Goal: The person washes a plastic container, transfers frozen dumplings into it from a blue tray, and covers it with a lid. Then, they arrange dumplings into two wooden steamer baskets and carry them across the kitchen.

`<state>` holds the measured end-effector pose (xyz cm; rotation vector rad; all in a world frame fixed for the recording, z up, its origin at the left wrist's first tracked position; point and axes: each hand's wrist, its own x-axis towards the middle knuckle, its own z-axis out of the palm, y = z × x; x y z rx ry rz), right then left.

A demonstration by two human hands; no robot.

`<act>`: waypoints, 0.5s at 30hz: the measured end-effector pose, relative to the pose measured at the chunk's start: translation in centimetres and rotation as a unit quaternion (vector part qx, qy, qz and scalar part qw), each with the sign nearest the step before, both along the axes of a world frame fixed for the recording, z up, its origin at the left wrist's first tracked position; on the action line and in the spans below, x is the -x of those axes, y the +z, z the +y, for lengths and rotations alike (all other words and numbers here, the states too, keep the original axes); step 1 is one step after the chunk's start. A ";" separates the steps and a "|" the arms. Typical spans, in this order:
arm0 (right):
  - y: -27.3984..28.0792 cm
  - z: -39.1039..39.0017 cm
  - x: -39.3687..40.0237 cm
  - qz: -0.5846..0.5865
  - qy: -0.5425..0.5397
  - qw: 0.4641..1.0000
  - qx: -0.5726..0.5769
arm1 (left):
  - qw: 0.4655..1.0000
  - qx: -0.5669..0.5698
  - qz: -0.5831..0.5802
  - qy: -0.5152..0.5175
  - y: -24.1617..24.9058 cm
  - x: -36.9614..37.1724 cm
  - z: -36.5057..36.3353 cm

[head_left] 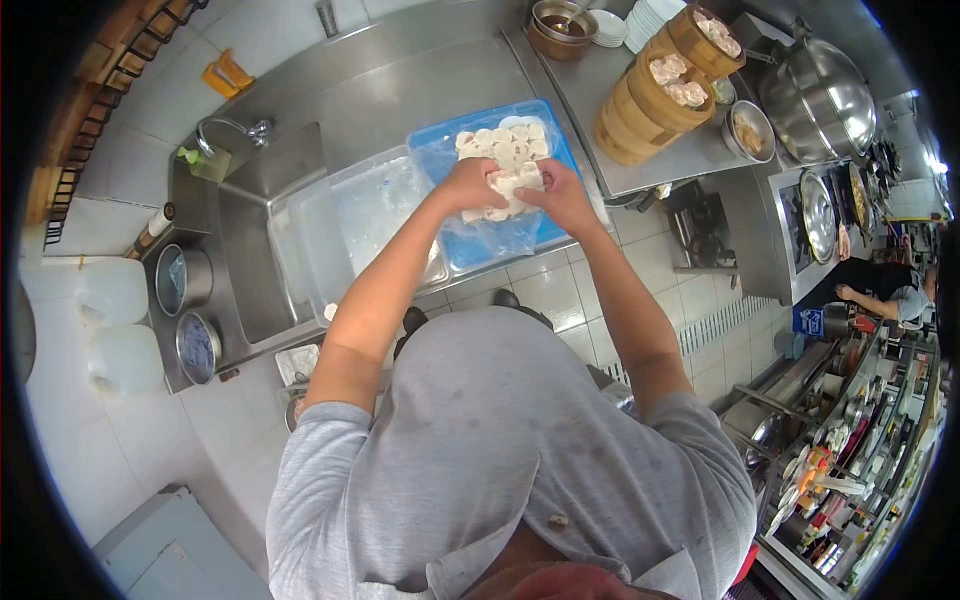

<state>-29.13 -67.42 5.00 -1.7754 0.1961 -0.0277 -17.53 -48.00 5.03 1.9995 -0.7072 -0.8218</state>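
Observation:
A blue tray [555, 152] lined with clear plastic film stands on the steel counter. Rows of pale, floury dumplings [505, 142] lie in its upper part. My left hand [468, 190] and my right hand [567, 199] meet over the tray, fingers curled around a clump of white dumplings [517, 186] between them. Both thumbs and fingertips press on the clump's sides. Just left of the blue tray is a translucent plastic tray [375, 205] dusted with white powder.
To the left are a steel sink [250, 270] with a faucet [235, 128] and metal pots [198, 345]. Bamboo steamers [630, 125] with dumplings, a bowl [748, 132] and a large steel pot [820, 95] stand on the right. Another person [885, 292] is at far right.

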 end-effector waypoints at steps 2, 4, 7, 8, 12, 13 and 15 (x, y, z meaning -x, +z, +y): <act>1.4 0.6 -0.4 0.004 -0.008 0.998 -0.070 | 0.992 0.050 0.116 0.023 0.1 -0.6 0.6; 2.3 0.9 -0.9 0.018 -0.018 0.987 -0.160 | 0.978 0.067 0.198 0.024 1.4 -0.9 0.7; 4.3 1.2 -1.4 -0.038 -0.046 0.998 -0.007 | 0.992 0.001 0.122 0.032 3.2 -1.2 0.3; 3.8 1.2 -1.7 -0.073 -0.062 0.993 0.072 | 0.994 -0.020 0.098 0.034 3.3 -1.3 0.1; 2.8 1.1 -2.3 -0.063 -0.123 0.983 0.122 | 0.997 -0.057 0.019 0.042 2.3 -2.2 -0.3; 2.9 1.2 -2.3 -0.022 -0.135 0.988 0.067 | 0.997 -0.055 0.004 0.046 1.7 -2.4 -0.3; 2.6 0.5 -2.4 0.033 -0.148 0.981 -0.123 | 0.989 -0.054 -0.131 0.049 0.7 -2.5 -0.3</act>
